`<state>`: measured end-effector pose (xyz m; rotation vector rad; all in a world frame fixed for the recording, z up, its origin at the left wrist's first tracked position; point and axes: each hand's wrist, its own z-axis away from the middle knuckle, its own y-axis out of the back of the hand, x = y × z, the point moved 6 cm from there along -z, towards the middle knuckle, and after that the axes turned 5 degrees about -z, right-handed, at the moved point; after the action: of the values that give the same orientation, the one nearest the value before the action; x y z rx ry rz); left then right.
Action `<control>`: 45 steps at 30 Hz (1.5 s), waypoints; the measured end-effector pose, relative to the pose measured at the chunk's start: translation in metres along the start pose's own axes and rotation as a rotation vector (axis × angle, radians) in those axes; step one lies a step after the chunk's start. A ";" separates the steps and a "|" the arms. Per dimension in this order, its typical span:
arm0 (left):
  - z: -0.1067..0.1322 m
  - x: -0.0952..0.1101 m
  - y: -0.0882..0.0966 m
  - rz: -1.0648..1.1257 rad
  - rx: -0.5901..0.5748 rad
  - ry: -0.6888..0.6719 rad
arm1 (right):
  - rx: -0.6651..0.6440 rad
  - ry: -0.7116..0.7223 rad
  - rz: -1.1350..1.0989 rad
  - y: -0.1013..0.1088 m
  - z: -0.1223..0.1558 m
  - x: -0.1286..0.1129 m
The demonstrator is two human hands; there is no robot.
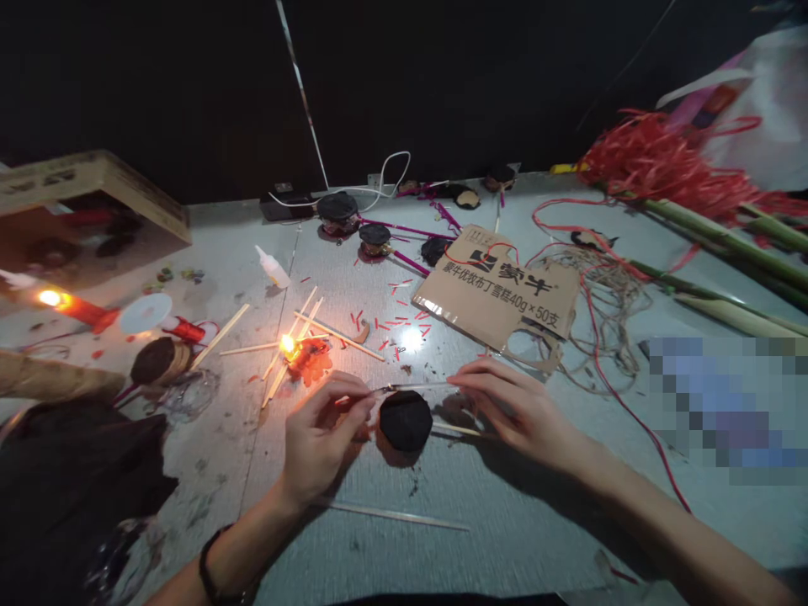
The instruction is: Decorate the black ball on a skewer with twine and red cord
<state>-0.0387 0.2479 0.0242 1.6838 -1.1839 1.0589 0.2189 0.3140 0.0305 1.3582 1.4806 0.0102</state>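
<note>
A thin, pale, shiny strip is stretched level between my two hands. My left hand pinches its left end, where a small dark spot shows on the strip. The right end sits between the fingertips of my right hand. Just below the strip is a small round piece covered in black cloth, with a pale wooden stick running out from it under my right hand. Whether the strip touches the black cloth, I cannot tell. A similar pale strip lies nearer to me.
Left of my hands, a flame burns among wooden sticks and red wax. Another flame glows at far left. A cardboard piece, tangled twine, a white glue bottle and bamboo stalks lie around.
</note>
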 end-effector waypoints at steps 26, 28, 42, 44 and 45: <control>0.002 -0.002 -0.001 -0.011 -0.041 0.002 | -0.007 0.030 0.058 0.002 0.004 0.001; 0.002 -0.001 -0.001 -0.021 -0.039 -0.001 | -0.019 0.025 0.063 0.002 0.005 0.001; 0.002 0.000 -0.001 -0.040 -0.046 -0.019 | -0.003 0.041 0.083 0.005 0.002 -0.005; 0.002 0.001 -0.001 -0.042 -0.042 -0.022 | 0.003 0.041 0.083 0.006 0.002 -0.006; 0.002 0.001 -0.001 -0.042 -0.040 -0.022 | 0.005 0.042 0.082 0.006 0.002 -0.006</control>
<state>-0.0369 0.2461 0.0243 1.6859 -1.1708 0.9868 0.2229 0.3103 0.0376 1.4298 1.4593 0.0874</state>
